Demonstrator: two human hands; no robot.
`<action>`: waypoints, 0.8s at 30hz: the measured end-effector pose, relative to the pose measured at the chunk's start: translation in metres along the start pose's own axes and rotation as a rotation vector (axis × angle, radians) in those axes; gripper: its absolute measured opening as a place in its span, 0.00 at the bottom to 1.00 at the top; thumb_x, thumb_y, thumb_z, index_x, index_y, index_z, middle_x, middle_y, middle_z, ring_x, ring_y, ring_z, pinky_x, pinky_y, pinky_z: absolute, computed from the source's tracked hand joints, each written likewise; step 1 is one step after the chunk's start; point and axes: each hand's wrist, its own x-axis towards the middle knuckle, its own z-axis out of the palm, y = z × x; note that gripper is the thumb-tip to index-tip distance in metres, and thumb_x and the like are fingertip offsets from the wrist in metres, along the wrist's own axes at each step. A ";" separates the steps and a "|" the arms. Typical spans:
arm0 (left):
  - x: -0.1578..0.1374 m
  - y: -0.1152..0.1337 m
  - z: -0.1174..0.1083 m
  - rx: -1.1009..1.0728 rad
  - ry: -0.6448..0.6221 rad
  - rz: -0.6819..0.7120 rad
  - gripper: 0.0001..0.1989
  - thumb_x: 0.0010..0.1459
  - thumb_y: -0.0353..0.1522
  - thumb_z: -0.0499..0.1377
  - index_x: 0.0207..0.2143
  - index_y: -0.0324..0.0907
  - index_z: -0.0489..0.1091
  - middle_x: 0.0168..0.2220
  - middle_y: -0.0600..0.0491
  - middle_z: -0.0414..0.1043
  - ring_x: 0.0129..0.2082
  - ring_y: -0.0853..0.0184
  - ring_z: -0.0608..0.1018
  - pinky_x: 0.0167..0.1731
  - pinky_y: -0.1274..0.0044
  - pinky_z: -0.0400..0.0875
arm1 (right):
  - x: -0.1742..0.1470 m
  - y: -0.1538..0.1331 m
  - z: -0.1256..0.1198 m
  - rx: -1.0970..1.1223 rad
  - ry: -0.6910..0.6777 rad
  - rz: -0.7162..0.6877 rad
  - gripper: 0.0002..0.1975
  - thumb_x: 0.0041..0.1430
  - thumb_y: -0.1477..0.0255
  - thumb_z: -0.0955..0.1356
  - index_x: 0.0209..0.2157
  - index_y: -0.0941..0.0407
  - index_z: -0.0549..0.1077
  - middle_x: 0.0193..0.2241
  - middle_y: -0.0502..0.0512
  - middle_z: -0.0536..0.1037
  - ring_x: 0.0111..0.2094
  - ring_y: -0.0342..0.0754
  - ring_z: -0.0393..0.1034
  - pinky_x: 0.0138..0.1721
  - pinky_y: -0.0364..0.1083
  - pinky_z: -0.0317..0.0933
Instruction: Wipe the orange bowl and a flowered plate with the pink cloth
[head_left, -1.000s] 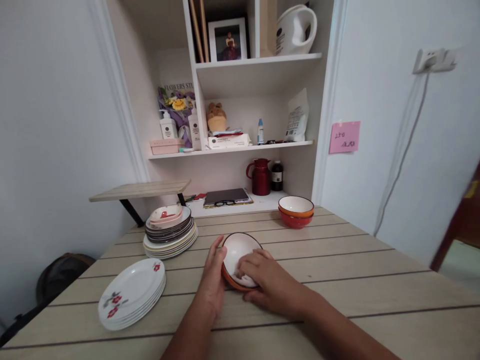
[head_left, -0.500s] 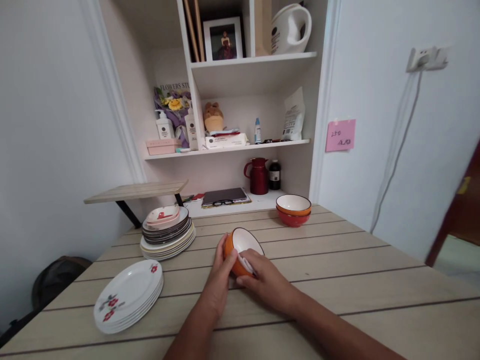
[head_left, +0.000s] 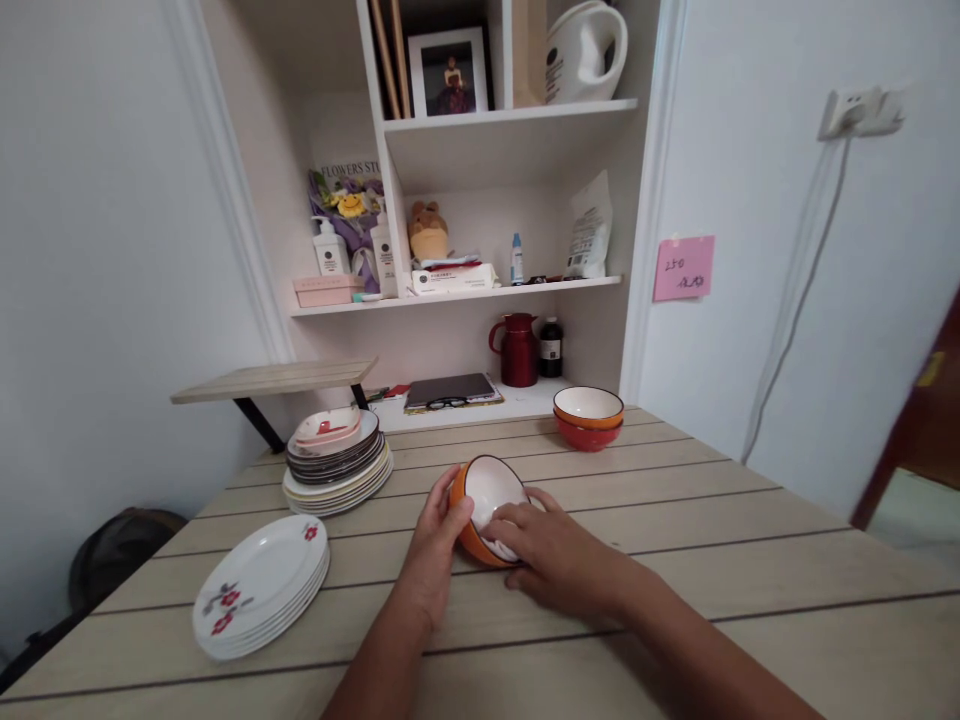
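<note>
An orange bowl [head_left: 491, 485] with a white inside and dark rim is tilted toward me above the wooden table. My left hand [head_left: 439, 520] grips its left side, thumb over the rim and fingers around the outside. Reaching over the near right rim, my right hand [head_left: 536, 545] has its curled fingers inside the bowl. Under those fingers a white tissue [head_left: 500, 549] shows in part, mostly covered by the hand. Behind and to the right, another orange bowl [head_left: 589, 405] sits nested in a red bowl [head_left: 589, 436].
At the left are a stack of flowered white plates [head_left: 262, 575] and a taller mixed stack of plates [head_left: 337, 480] topped by small pink dishes [head_left: 328, 427]. A small raised wooden shelf [head_left: 274, 378] stands behind them. Further back are a laptop [head_left: 450, 390] and a red jug [head_left: 517, 350].
My right hand has moved slightly right along the bowl's inside, its fingers more spread over the rim. The bowl has turned to face me a little more. My left hand keeps its grip.
</note>
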 end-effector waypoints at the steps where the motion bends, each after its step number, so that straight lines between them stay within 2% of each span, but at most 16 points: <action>1: 0.001 -0.001 0.000 0.005 0.011 0.002 0.35 0.53 0.41 0.74 0.62 0.45 0.70 0.64 0.43 0.73 0.66 0.49 0.70 0.66 0.64 0.63 | -0.001 0.000 0.000 -0.020 0.017 0.003 0.24 0.61 0.75 0.72 0.58 0.50 0.70 0.53 0.58 0.77 0.55 0.59 0.70 0.66 0.65 0.44; 5: 0.005 -0.008 -0.003 0.031 0.100 -0.008 0.40 0.56 0.48 0.70 0.67 0.47 0.63 0.66 0.43 0.70 0.66 0.52 0.70 0.65 0.66 0.63 | 0.000 -0.007 -0.001 0.015 0.061 0.029 0.20 0.63 0.77 0.69 0.56 0.51 0.71 0.50 0.57 0.79 0.50 0.55 0.71 0.54 0.55 0.58; 7: 0.006 -0.010 -0.003 0.048 0.102 -0.016 0.43 0.57 0.50 0.68 0.70 0.50 0.58 0.68 0.44 0.67 0.66 0.53 0.70 0.66 0.66 0.63 | 0.002 -0.011 0.001 0.029 0.065 0.033 0.17 0.64 0.75 0.69 0.55 0.52 0.71 0.49 0.58 0.78 0.50 0.55 0.71 0.51 0.54 0.58; 11: 0.001 -0.009 -0.002 0.081 0.017 -0.006 0.47 0.56 0.45 0.71 0.72 0.55 0.52 0.71 0.47 0.62 0.66 0.53 0.70 0.66 0.64 0.63 | 0.007 -0.017 0.012 0.052 0.084 0.054 0.13 0.65 0.74 0.69 0.51 0.52 0.71 0.48 0.57 0.78 0.49 0.56 0.70 0.50 0.55 0.57; 14: -0.002 -0.008 0.000 0.090 0.020 0.023 0.42 0.58 0.45 0.69 0.70 0.53 0.57 0.71 0.47 0.63 0.68 0.52 0.68 0.67 0.64 0.61 | 0.010 -0.017 0.015 0.128 0.112 0.066 0.11 0.66 0.73 0.68 0.49 0.52 0.70 0.47 0.56 0.77 0.48 0.55 0.70 0.50 0.54 0.59; 17: 0.000 -0.007 -0.001 0.112 0.045 0.045 0.36 0.59 0.45 0.69 0.67 0.49 0.64 0.70 0.46 0.65 0.70 0.50 0.66 0.68 0.64 0.59 | 0.010 -0.013 0.010 0.171 0.094 0.011 0.07 0.66 0.70 0.70 0.45 0.52 0.71 0.46 0.55 0.77 0.48 0.54 0.70 0.51 0.53 0.60; 20: 0.002 -0.007 -0.003 0.127 0.066 0.056 0.34 0.58 0.43 0.69 0.64 0.49 0.68 0.69 0.47 0.66 0.69 0.51 0.66 0.68 0.65 0.59 | 0.006 -0.006 0.003 0.093 0.050 -0.022 0.16 0.61 0.68 0.75 0.49 0.50 0.73 0.49 0.56 0.77 0.51 0.57 0.70 0.60 0.60 0.54; 22: 0.004 -0.007 -0.004 0.127 0.077 0.057 0.34 0.58 0.43 0.70 0.64 0.49 0.68 0.68 0.47 0.67 0.68 0.51 0.68 0.67 0.64 0.60 | 0.003 -0.001 0.001 0.027 0.032 -0.004 0.25 0.56 0.69 0.78 0.55 0.47 0.72 0.53 0.57 0.77 0.55 0.60 0.69 0.65 0.67 0.45; 24: 0.006 -0.008 -0.005 0.130 0.080 0.051 0.34 0.57 0.44 0.70 0.65 0.49 0.68 0.67 0.47 0.68 0.67 0.51 0.69 0.67 0.64 0.61 | 0.000 0.003 0.000 -0.019 0.033 0.031 0.28 0.55 0.71 0.78 0.56 0.46 0.72 0.55 0.57 0.77 0.58 0.61 0.68 0.67 0.70 0.37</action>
